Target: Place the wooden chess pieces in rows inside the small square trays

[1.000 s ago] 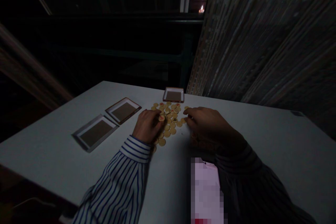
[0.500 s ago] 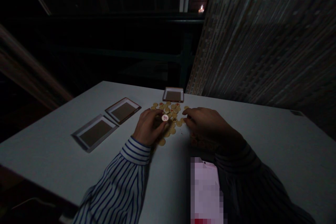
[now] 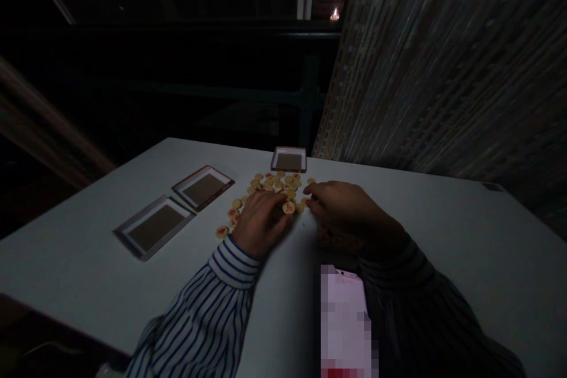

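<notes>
My left hand (image 3: 262,218) pinches a round xiangqi piece (image 3: 289,207) with a red character, its face turned towards me. Beside it, my right hand (image 3: 343,207) has thumb and forefinger closed near the right edge of the heap; what lies between them, if anything, is hidden. The heap of pale wooden xiangqi pieces (image 3: 280,180) spreads over the table beyond my hands. To the left of my left wrist lie several more with red marks, among them a xiangqi piece (image 3: 222,232). Under my right hand a dim row of pieces (image 3: 339,241) sits in shadow.
On the white table (image 3: 110,201), a shallow box tray (image 3: 289,150) stands behind the heap. Two more trays lie at left, one brown-rimmed tray (image 3: 185,179) and one grey tray (image 3: 128,248). A phone (image 3: 348,313) lies near me. A bead curtain (image 3: 398,71) hangs behind right.
My left hand, with the piece in it, has moved right and nearer to my right hand, uncovering red-marked pieces at its left. My right hand has hardly moved. The view has shifted slightly.
</notes>
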{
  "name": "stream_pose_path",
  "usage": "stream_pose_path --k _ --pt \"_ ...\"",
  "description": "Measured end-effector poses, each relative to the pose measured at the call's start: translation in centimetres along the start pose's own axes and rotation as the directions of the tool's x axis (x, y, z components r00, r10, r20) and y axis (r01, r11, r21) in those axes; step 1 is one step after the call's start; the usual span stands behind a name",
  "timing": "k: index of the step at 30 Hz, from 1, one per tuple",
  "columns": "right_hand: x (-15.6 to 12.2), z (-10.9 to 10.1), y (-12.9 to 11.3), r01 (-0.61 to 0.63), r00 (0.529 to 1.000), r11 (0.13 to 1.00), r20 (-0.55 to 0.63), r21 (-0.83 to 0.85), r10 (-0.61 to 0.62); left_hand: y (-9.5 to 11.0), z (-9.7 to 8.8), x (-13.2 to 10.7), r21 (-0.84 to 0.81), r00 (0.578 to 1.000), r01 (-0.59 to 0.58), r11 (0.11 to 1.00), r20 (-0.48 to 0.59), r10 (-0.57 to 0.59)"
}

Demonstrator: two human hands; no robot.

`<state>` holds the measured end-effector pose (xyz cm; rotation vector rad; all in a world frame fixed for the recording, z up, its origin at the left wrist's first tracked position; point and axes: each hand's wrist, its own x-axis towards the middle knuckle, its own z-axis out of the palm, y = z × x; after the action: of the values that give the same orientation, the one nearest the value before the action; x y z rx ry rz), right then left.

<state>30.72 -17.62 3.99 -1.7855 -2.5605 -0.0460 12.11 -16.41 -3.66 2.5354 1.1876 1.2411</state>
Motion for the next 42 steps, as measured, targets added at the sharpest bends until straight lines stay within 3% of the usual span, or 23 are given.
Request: stream_pose_path --k 13,26,29,33,37,42 --pt "-0.1 0.1 -0.2 0.074 0.997 0.993 0.013 0.09 -0.076 1.1 0.8 -0.3 -0.048 0.999 -0.031 0.998 -0.015 0.031" --pt "-0.1 -0.1 0.1 0.137 0.991 0.94 -0.033 0.312 -0.133 1.6 1.1 -0.3 -0.092 0.987 -0.082 0.992 -0.149 0.067" --pt "-0.2 -0.3 0.4 0.161 0.987 0.907 -0.06 0.39 -0.149 1.7 1.3 -0.4 -0.12 0.983 -0.047 0.992 -0.182 0.025" --pt "-0.3 -0.6 0.5 0.176 0.984 0.883 -0.087 0.434 -0.153 1.8 1.6 -0.7 -0.208 0.98 0.082 0.975 -0.163 -0.118" --pt "-0.4 -0.7 0.6 0.177 0.984 0.876 -0.096 0.449 -0.149 2.3 1.7 -0.6 -0.41 0.957 0.225 0.884 -0.079 -0.281" --pt "-0.9 -0.5 0.8 0.175 0.984 0.857 -0.124 0.485 -0.13 3.1 1.5 -0.3 -0.672 0.897 0.38 0.635 0.101 -0.431"
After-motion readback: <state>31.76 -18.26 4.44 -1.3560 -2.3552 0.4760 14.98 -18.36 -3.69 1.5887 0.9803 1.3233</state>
